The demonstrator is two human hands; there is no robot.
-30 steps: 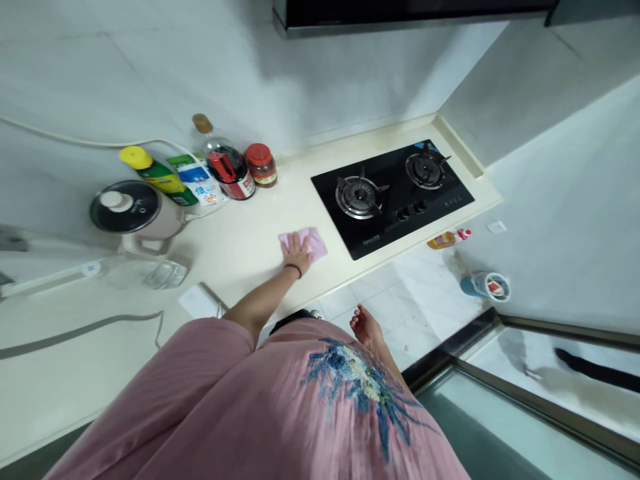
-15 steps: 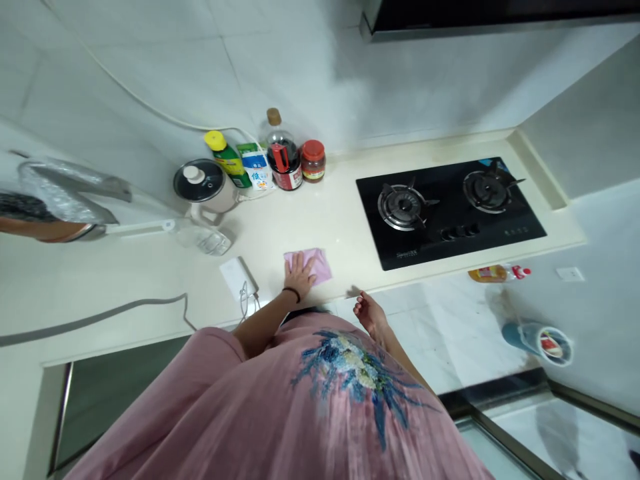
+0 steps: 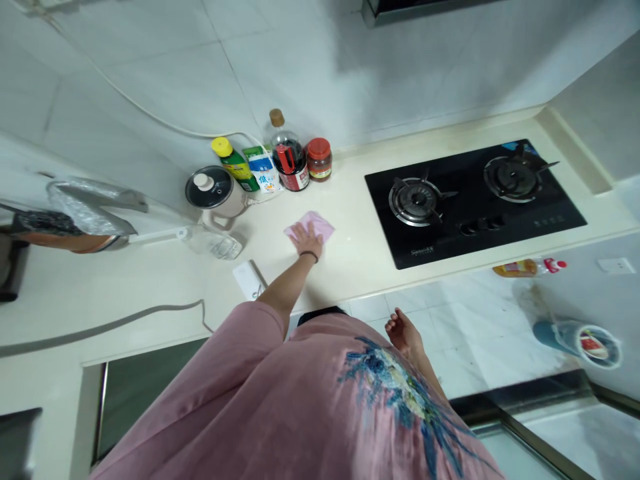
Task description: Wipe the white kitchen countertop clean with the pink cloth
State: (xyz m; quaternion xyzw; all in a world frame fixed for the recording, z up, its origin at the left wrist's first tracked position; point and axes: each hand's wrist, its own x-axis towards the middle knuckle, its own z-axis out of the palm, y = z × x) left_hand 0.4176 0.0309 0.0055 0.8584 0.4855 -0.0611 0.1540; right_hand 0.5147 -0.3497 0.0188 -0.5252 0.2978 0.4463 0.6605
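Observation:
My left hand [image 3: 307, 239] lies flat with spread fingers on a pink cloth [image 3: 320, 225], pressing it against the cream countertop [image 3: 345, 280]. A dark band circles that wrist. Held in the air past the counter's front edge, my right hand [image 3: 404, 331] has its fingers loosely curled in and nothing in them. Left of the cloth are a clear glass container [image 3: 225, 247] and a white box-shaped device [image 3: 249, 280] with a cord. Behind the cloth stands a red-lidded jar [image 3: 319, 160] beside a dark sauce bottle [image 3: 290, 163].
A black gas stove [image 3: 440, 240] is set into the counter on the right. A lidded electric pot [image 3: 220, 193], a green bottle [image 3: 235, 163] and a white-blue packet [image 3: 263, 172] stand against the wall. On the floor are an oil bottle [image 3: 517, 268] and a bucket [image 3: 565, 337].
My left hand has slid the cloth away from me, farther from the counter's front edge, and the arm is more stretched. My right hand hangs farther from the counter edge. The view has shifted somewhat.

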